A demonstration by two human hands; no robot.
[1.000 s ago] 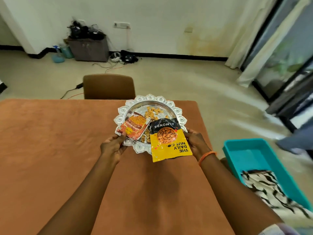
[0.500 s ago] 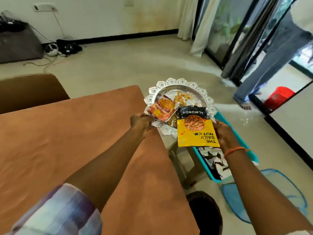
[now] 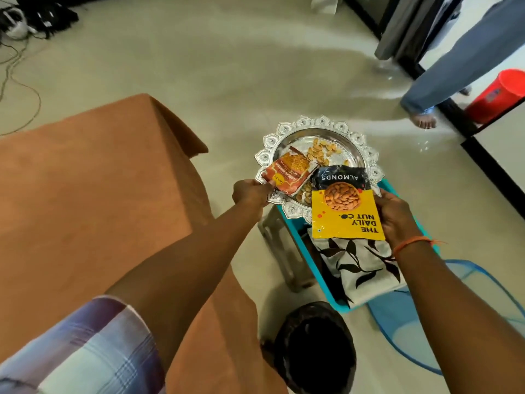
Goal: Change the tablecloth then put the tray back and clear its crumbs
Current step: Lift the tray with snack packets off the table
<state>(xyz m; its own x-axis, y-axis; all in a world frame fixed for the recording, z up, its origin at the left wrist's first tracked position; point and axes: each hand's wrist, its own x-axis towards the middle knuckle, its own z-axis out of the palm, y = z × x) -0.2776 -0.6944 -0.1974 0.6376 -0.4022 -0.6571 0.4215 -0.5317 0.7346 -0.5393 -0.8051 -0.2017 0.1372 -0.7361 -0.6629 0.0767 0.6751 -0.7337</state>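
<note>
A round silver tray (image 3: pixel 345 132) with a scalloped rim is held off the table, over the floor and a teal bin (image 3: pixel 338 304). On it lie nut shells (image 3: pixel 321 150), an orange snack packet (image 3: pixel 289 173) and a yellow almond packet (image 3: pixel 345 211). My left hand (image 3: pixel 251 191) grips the tray's left rim, thumb on the orange packet. My right hand (image 3: pixel 393 214) holds the right rim beside the almond packet. The brown tablecloth (image 3: pixel 85 200) covers the table at left.
A folded white cloth with black leaves (image 3: pixel 360 265) lies in the teal bin. A black-lined waste bin (image 3: pixel 314 345) stands below, a blue mesh basket (image 3: pixel 477 282) at right. Another person's leg (image 3: pixel 443 72) and a red bucket (image 3: pixel 497 95) are at the doorway. Cables (image 3: pixel 17 52) lie far left.
Both hands carried the tray from above the table to the right, past its edge and over the teal bin. My view swung right and down.
</note>
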